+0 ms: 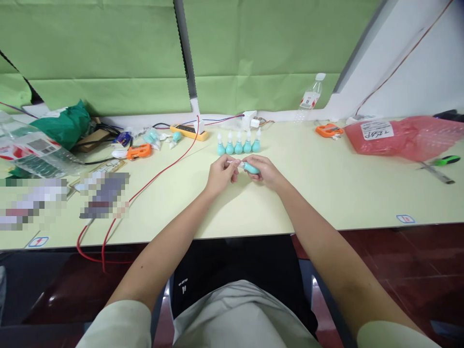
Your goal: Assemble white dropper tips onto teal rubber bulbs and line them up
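Note:
Both my hands meet over the middle of the pale yellow table [326, 193]. My right hand [264, 172] is closed around a small teal bulb [251, 167] that lies sideways. My left hand [221, 174] pinches the clear white tip [235, 165] at the bulb's left end. Just behind my hands stands a row of several upright teal bulbs with white tips [238, 143].
A red cable [152, 180] runs across the table's left half to a yellow power strip [189, 132]. Orange tools [139, 152] [328, 130], a green bag [65, 123], a clear bottle [311, 96], a pink bag [402, 136] and a green-handled screwdriver [440, 162] lie around.

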Demonstrator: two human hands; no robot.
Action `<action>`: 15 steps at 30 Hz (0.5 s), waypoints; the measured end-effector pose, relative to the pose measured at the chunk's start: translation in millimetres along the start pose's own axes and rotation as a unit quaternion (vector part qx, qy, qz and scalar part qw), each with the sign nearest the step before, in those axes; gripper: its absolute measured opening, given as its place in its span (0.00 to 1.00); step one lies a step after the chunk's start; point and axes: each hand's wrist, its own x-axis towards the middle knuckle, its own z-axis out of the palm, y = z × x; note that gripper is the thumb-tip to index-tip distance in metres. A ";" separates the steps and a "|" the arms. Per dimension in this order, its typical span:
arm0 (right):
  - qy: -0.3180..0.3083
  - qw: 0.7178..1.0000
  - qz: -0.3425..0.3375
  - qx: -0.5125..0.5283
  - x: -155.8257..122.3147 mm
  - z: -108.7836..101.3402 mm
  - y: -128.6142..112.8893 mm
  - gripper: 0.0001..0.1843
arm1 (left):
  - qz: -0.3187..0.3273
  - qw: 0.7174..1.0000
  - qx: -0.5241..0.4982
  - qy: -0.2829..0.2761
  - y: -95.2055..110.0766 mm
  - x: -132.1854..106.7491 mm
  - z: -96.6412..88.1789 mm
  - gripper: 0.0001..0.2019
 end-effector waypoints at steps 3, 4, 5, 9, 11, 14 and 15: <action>-0.009 0.998 0.037 0.042 2.6 4.9 3.4 0.22 | -0.016 0.998 -0.061 0.020 -2.1 5.1 4.1 0.20; -0.007 0.997 0.044 0.059 3.8 7.2 5.1 0.22 | -0.021 0.997 -0.075 0.028 -3.4 6.6 4.7 0.21; -0.002 0.996 0.047 0.080 5.3 10.0 7.0 0.22 | -0.025 0.995 -0.086 0.035 -4.8 7.8 4.9 0.21; 0.016 0.986 0.040 0.162 12.2 21.9 16.1 0.21 | -0.036 0.996 -0.075 0.032 -10.4 8.5 4.9 0.25; 0.007 0.983 0.040 0.180 14.5 25.6 19.7 0.20 | -0.047 0.998 -0.049 0.019 -11.7 7.8 4.5 0.22; -0.029 0.981 0.046 0.186 14.8 24.6 21.4 0.19 | -0.054 0.998 -0.034 0.019 -11.3 7.9 2.8 0.20; -0.042 0.982 0.047 0.179 14.3 22.5 21.1 0.19 | -0.048 0.998 -0.035 0.025 -10.9 8.1 2.0 0.18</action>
